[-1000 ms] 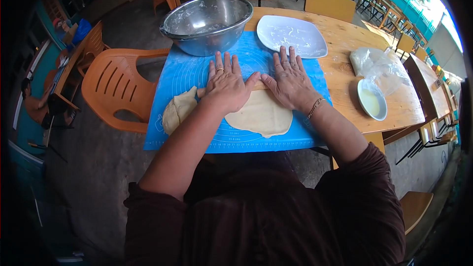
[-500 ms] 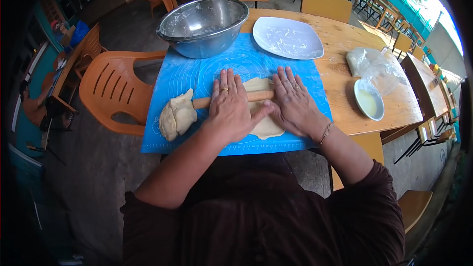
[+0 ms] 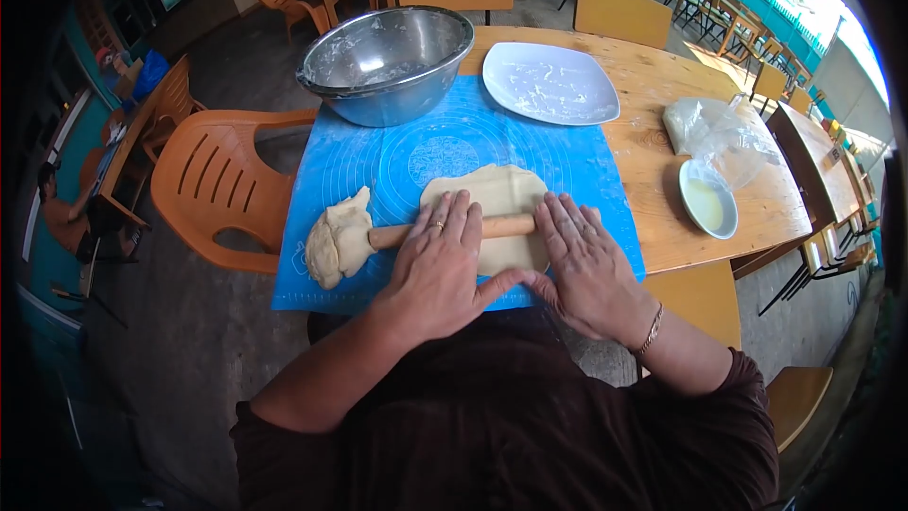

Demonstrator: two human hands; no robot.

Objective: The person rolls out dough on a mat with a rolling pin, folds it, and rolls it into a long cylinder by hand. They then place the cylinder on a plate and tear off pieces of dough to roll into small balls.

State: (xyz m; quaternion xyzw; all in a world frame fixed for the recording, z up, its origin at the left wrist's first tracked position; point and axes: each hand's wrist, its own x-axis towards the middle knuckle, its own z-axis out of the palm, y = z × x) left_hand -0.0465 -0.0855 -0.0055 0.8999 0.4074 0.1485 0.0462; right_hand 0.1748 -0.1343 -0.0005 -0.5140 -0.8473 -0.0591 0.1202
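A flattened sheet of pale dough (image 3: 492, 187) lies on the blue silicone mat (image 3: 378, 156), partly covered by my hands. Across it runs a wooden rolling pin (image 3: 507, 226). My left hand (image 3: 440, 260) rests flat over the pin's left part, its fingers stretched out. Over the right end lies my right hand (image 3: 591, 270), also flat with fingers extended. My two thumbs meet below the pin. A thick lump of dough (image 3: 339, 238) sits on the mat's left side, at the pin's left tip.
Behind the mat stand a metal bowl (image 3: 388, 66) and a white floury plate (image 3: 550, 83). To the right are a plastic bag (image 3: 714, 132) and a small bowl of pale liquid (image 3: 707, 199). An orange chair (image 3: 222, 180) stands left; a person (image 3: 71, 213) sits farther off.
Both hands and the rolling pin have moved toward my body, uncovering more of the sheet's far part. The dough lump stays at the left. The view has shifted slightly.
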